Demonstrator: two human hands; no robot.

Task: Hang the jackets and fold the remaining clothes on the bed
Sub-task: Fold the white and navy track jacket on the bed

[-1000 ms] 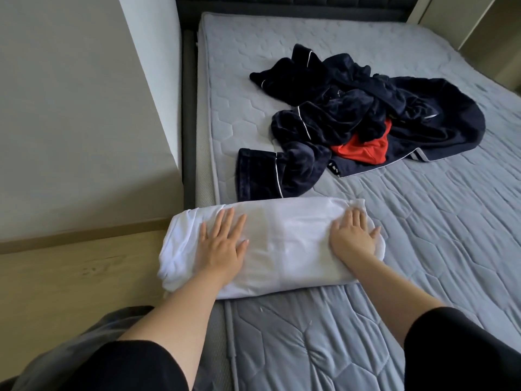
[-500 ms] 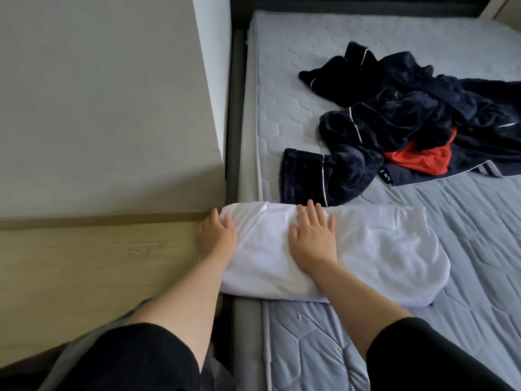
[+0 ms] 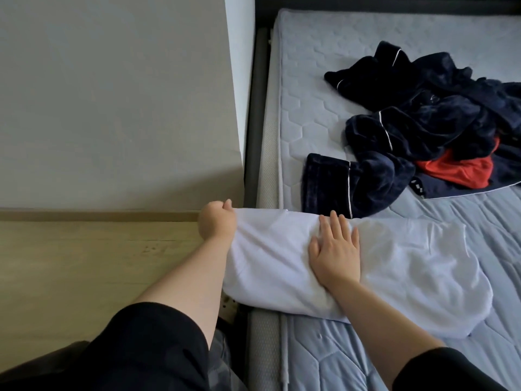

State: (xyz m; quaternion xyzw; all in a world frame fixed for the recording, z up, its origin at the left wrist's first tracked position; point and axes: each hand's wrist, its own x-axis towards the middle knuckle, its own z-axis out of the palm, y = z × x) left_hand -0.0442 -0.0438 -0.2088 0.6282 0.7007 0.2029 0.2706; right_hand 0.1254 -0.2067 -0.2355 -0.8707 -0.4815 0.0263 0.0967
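White garment [image 3: 394,266] — left hand [image 3: 217,224] grip on end, right hand [image 3: 335,255] flat

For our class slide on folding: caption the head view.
Left hand grips one end of the white garment, right hand presses its middle; navy clothes lie beyond.

Short black left sleeve [image 3: 146,348] and right sleeve [image 3: 451,373], both plain; a grey patterned garment [image 3: 222,359] at the lap

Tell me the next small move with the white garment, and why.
Probably fold the left end over to the right: the left hand grips that end of the white garment, and the right hand presses flat on its middle, marking a likely fold line.
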